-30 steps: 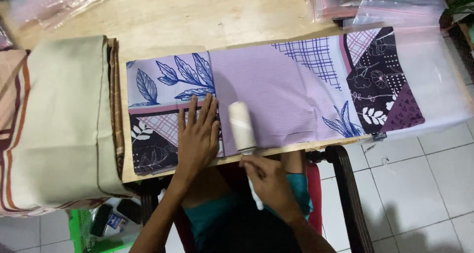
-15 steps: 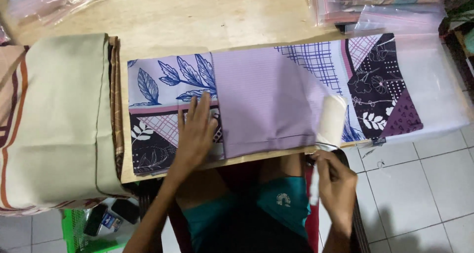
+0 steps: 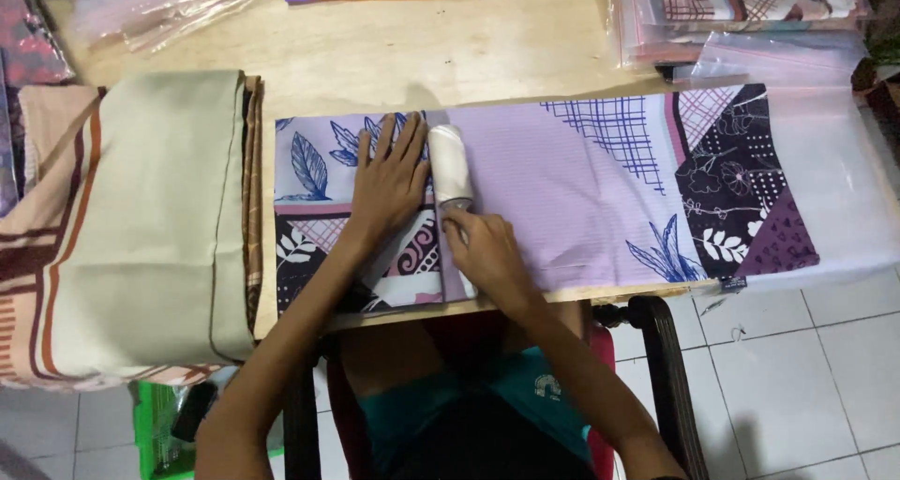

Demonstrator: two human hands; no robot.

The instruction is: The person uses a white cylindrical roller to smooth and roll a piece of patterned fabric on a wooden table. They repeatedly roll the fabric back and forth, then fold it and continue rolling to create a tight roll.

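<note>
While before rightward, roller beside left hand

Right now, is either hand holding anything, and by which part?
The right hand grips a white roller tool at its near handle end, over the purple patterned cloth. The left hand holds nothing; it lies flat on the cloth.

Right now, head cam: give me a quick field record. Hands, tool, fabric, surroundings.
left hand: flat, fingers spread, pressing the patterned cloth
right hand: gripping the handle of a white roller
white roller: lying on the cloth, just right of the left hand
patterned cloth: lilac with leaf, grid and dark floral patches, spread along the table's near edge
wooden table: bare pale top behind the cloth
folded beige fabric: stacked at left
bagged fabrics: back right
</note>
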